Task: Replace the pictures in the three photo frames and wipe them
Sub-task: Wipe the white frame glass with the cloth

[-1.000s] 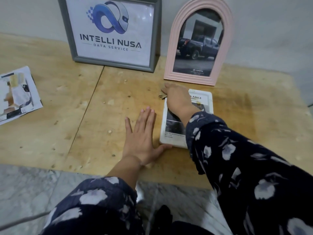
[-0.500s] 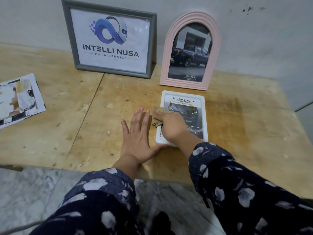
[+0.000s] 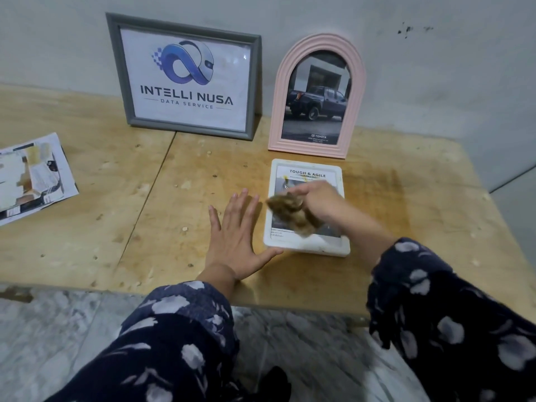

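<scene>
A white photo frame point(image 3: 307, 166) lies flat on the wooden table point(image 3: 406, 216), with a "Tough & Agile" car picture in it. My right hand point(image 3: 322, 201) grips a crumpled brown cloth point(image 3: 293, 214) above the frame's glass, blurred by motion. My left hand point(image 3: 236, 239) lies flat on the table beside the frame, its thumb against the frame's lower left corner. A grey frame point(image 3: 185, 75) with an "Intelli Nusa" logo and a pink arched frame point(image 3: 317, 95) with a truck picture stand against the wall.
A pile of loose printed pictures point(image 3: 32, 177) lies at the table's left. A grey wall point(image 3: 435, 68) backs the table. The table's front edge runs just below my forearms, with a marble floor point(image 3: 52, 338) beneath.
My right hand has drawn the cloth from the frame's top edge down over its glass toward me, and now lifts it a little. The left hand stays put. My head has pulled back.
</scene>
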`<state>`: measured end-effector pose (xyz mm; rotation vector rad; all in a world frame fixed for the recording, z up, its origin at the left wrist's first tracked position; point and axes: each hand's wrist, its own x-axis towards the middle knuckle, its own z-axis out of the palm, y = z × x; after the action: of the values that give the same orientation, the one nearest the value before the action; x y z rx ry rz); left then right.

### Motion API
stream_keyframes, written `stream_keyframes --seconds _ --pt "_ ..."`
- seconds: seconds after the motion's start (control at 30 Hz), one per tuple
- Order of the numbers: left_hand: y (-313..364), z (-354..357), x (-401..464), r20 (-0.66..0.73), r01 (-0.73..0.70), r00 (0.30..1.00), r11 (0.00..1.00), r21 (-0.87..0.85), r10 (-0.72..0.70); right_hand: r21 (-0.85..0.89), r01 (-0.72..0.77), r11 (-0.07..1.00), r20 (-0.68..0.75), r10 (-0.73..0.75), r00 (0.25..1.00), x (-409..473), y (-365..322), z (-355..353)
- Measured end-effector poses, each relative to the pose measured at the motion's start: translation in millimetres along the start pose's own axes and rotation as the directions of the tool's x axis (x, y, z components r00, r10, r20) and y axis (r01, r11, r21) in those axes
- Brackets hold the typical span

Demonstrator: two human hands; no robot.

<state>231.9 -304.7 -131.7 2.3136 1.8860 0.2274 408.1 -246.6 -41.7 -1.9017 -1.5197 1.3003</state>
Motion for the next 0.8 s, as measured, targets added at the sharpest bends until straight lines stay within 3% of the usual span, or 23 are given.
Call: stream_keyframes --seconds 0.1,0.2,0.27,0.4,0.5,0.6,0.8 --pt "-1 -1 3 0.041 -0.03 0.999 0.999 0.033 0.029 0.009 0.065 0.998 -0.117 -0.064 0.991 22 -14 -15" --pt "-3 1 6 0.055 -0.042 0.998 0.999 0.026 0.041 -0.278 0.209 0.937 -0.214 -0.273 0.938 45 -17 -13" --pt "-4 3 7 0.058 -0.044 0.997 0.999 0.018 0.043 -0.429 0.219 0.876 -0.153 -0.31 0.938 60 -9 -1" --pt "-4 5 9 0.062 -0.036 0.997 0.999 0.014 0.035 -0.758 0.202 0.62 0.041 -0.263 0.964 74 12 28" --pt "-3 4 10 0.087 -0.033 0.996 0.999 0.039 0.029 -0.79 0.215 0.574 0.032 -0.311 0.95 70 17 29" --pt "-3 4 10 0.082 -0.031 0.996 0.999 0.04 0.027 -0.769 0.237 0.594 0.035 -0.331 0.943 56 22 28" --pt "-2 5 10 0.047 -0.042 0.998 0.998 0.045 0.04 -0.776 0.294 0.558 0.124 -0.321 0.939 17 31 34"
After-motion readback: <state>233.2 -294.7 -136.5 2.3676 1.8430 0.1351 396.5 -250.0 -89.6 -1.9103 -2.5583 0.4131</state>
